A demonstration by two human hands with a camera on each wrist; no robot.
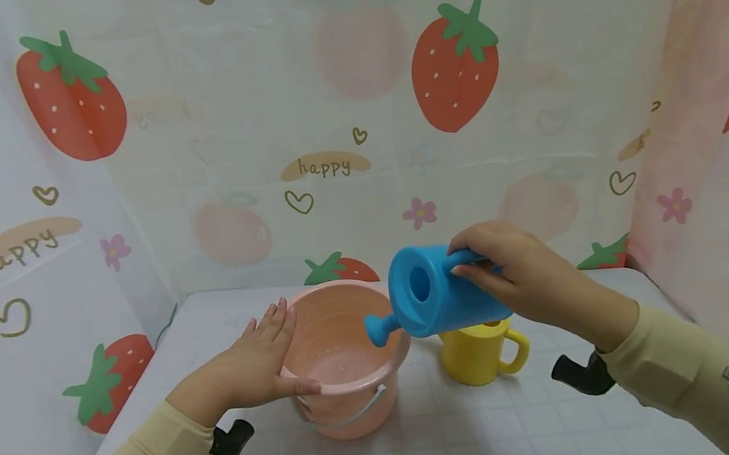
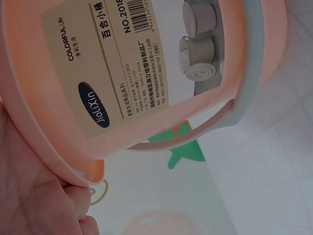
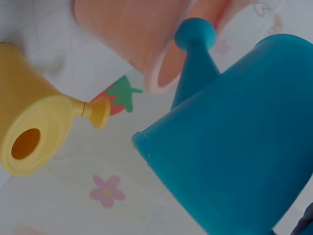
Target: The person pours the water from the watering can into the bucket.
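Observation:
A pink bucket (image 1: 353, 411) stands upright on the table, its pale handle (image 1: 353, 415) hanging down in front. My left hand (image 1: 245, 367) rests at the bucket's left rim, fingers extended and thumb along the front rim. A printed label (image 2: 117, 58) covers the bucket's side in the left wrist view. My right hand (image 1: 535, 279) grips the handle of a blue watering can (image 1: 457, 311), holding it tilted above the table. Its spout (image 3: 194, 58) points left over the bucket's right rim. No water can be made out.
A yellow watering can (image 1: 476, 358) stands on the table right of the bucket, partly behind the blue one; its spout (image 3: 98, 112) shows in the right wrist view. Strawberry-printed cloth (image 1: 368, 204) hangs behind and at both sides of the white table (image 1: 473, 442).

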